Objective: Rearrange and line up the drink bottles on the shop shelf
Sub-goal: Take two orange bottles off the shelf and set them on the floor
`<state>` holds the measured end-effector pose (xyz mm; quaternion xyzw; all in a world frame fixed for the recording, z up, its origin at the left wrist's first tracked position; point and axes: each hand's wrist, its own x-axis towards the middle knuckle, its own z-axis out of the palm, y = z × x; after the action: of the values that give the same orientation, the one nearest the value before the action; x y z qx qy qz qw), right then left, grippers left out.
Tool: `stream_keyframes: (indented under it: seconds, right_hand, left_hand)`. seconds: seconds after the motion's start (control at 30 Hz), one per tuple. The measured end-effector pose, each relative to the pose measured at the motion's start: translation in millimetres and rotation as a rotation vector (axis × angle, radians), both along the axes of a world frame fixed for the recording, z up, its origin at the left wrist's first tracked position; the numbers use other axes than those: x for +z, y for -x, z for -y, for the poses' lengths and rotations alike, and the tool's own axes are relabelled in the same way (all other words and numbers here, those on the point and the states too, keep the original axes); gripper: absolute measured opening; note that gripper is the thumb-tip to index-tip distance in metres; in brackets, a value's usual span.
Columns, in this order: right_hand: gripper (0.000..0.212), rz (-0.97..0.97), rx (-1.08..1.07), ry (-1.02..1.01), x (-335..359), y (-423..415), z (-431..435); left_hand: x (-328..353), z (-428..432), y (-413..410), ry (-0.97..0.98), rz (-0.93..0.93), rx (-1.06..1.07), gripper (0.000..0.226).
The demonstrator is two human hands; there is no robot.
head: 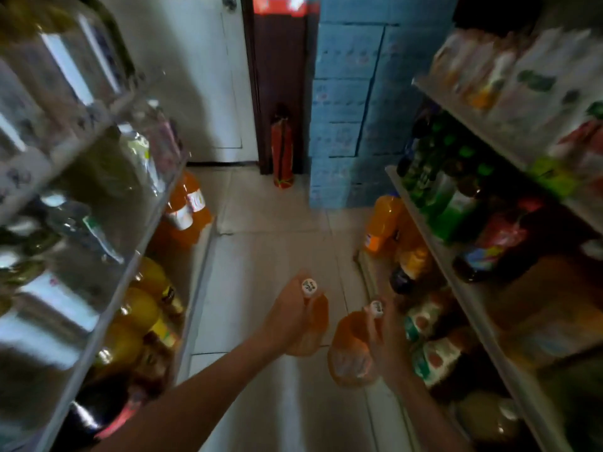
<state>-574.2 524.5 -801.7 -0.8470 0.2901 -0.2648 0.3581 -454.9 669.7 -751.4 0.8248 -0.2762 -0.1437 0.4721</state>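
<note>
Head view: the left hand (287, 318) grips one orange bottle (315, 334) by its neck, the right hand (388, 347) grips a second orange bottle (349, 353) likewise, both above the aisle floor (277, 243) near the right-hand shelf (456, 282).

The left hand (288, 316) grips an orange drink bottle (315, 318) by its neck; just right of it, the right hand (388, 344) grips a second orange bottle (347, 350) (both white-capped).
</note>
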Motion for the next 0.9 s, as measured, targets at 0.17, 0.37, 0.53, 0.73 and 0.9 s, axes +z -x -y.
stream_keyframes:
  seconds: [0.17,0.37,0.53,0.73,0.9]
  right_hand:
    - [0.014,-0.003,-0.040,-0.091,-129,-10,21]
    - [0.017,-0.049,-0.123,-0.250,-264,-8,47]
    - [0.017,-0.073,-0.269,-0.285,-331,5,57]
    - [0.030,-0.151,-0.459,-0.347,-369,25,66]
    - [0.022,-0.232,-0.362,-0.273,-369,33,79]
  left_hand:
    - [-135,14,-15,-0.075,-0.012,-0.064,0.011]
    - [-271,45,-24,-0.185,-0.042,-0.171,0.014]
    - [-331,72,-19,-0.185,-0.055,-0.241,0.022]
    - [-370,106,-9,-0.265,-0.059,-0.336,0.028]
    - [-381,142,6,-0.283,-0.110,-0.412,0.033]
